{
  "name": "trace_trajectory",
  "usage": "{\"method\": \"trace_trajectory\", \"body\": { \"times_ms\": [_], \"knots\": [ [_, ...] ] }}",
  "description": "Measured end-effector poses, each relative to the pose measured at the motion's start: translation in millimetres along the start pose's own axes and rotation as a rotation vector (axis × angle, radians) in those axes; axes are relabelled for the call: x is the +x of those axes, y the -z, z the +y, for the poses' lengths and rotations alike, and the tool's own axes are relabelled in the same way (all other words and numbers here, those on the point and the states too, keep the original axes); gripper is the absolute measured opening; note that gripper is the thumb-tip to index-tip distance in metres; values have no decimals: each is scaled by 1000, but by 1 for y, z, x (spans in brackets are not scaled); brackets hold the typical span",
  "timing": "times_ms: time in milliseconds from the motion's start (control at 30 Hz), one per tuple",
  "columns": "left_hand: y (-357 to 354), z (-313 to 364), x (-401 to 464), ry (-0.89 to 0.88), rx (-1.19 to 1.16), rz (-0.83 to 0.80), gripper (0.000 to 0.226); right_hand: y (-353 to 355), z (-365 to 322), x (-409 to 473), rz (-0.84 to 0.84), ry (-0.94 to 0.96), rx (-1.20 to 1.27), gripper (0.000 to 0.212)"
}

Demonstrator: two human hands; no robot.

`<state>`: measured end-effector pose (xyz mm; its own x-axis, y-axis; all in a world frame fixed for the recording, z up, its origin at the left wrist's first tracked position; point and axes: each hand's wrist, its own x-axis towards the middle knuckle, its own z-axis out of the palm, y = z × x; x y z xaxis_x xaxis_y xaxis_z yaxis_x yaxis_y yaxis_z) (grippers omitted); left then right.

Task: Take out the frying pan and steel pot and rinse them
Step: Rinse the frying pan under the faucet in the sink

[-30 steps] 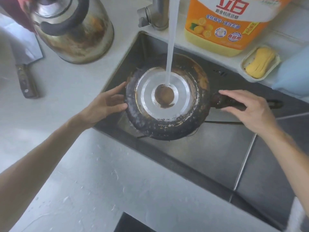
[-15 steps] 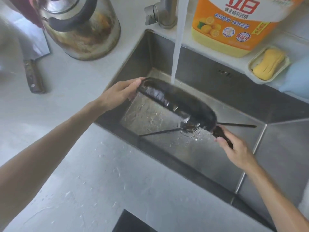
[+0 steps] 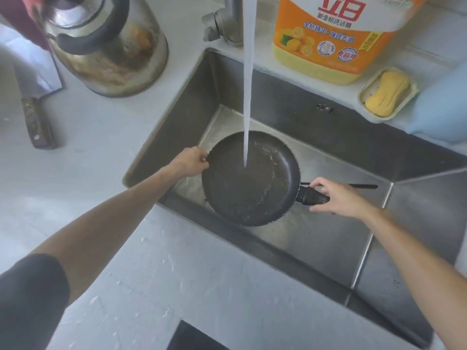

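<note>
Nearest, the pale tabletop [image 3: 156, 269] we lean over, flecked with water drops, a dark panel at its front edge

In the steel sink [image 3: 326, 238], our two hands hold the frying pan [image 3: 250, 180], cooking side up and roughly level above the basin floor. Left hand [image 3: 190, 161]: fingers curled over the pan's left rim, gripping it. Right hand [image 3: 340, 198]: fingers and thumb wrapped round the black handle [image 3: 312, 198] where it joins the pan. A thin dark rod [image 3: 353, 185] lies in the basin behind the right hand

Water stream [image 3: 249, 84]: falls from the faucet [image 3: 225, 24] and strikes the pan's inside near its middle; a few specks of residue show on the dark coating

Far side, on the tabletop: a cleaver [image 3: 35, 97] at left, a stained steel kettle [image 3: 111, 44] with a black handle, an orange detergent jug [image 3: 336, 34], a yellow soap bar in its dish [image 3: 388, 93], a pale blue object [image 3: 444, 104] at right

Progress, as we judge it: pan out and mid-rinse, inside under the flow. No steel pot is clearly in view, unless the kettle-like vessel is meant; that part appears not yet begun
</note>
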<state>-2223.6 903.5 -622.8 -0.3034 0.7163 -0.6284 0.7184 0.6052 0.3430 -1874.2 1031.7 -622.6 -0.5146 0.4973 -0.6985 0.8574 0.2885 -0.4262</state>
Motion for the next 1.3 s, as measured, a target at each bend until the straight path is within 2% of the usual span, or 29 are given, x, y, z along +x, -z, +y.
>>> {"method": "trace_trajectory", "body": {
  "times_ms": [133,267,400,533,600,733,800,867,967,1067,1167,1300],
  "knots": [
    [-11,-2,15,84,-26,-39,43,-19,8,8,160,-3,-36,46],
    [-24,-4,25,62,20,-52,53,-39,15,14,176,-50,-122,50],
    [-35,-6,24,1,218,-79,56,-48,20,16,213,-53,-81,48],
    [-24,-5,20,-20,178,-124,61,-56,18,10,234,-27,-118,45],
    [3,1,13,-81,-25,44,60,-57,20,10,228,-22,-103,44],
    [82,33,-11,-335,-474,624,40,-52,23,10,245,-21,-59,46],
    [116,50,-16,-388,-578,774,38,-51,22,11,236,-28,-55,47],
    [139,63,-10,-351,-549,812,39,-51,21,11,230,-38,-41,47],
    [151,68,9,-266,-448,757,38,-51,20,12,230,-35,-28,46],
    [143,63,23,-273,-453,760,33,-49,20,13,218,-48,-32,45],
    [135,67,27,-278,-515,830,29,-49,21,16,211,-48,-27,45],
    [126,89,27,-275,-474,852,30,-51,27,17,199,-48,-27,44]
  ]
}}
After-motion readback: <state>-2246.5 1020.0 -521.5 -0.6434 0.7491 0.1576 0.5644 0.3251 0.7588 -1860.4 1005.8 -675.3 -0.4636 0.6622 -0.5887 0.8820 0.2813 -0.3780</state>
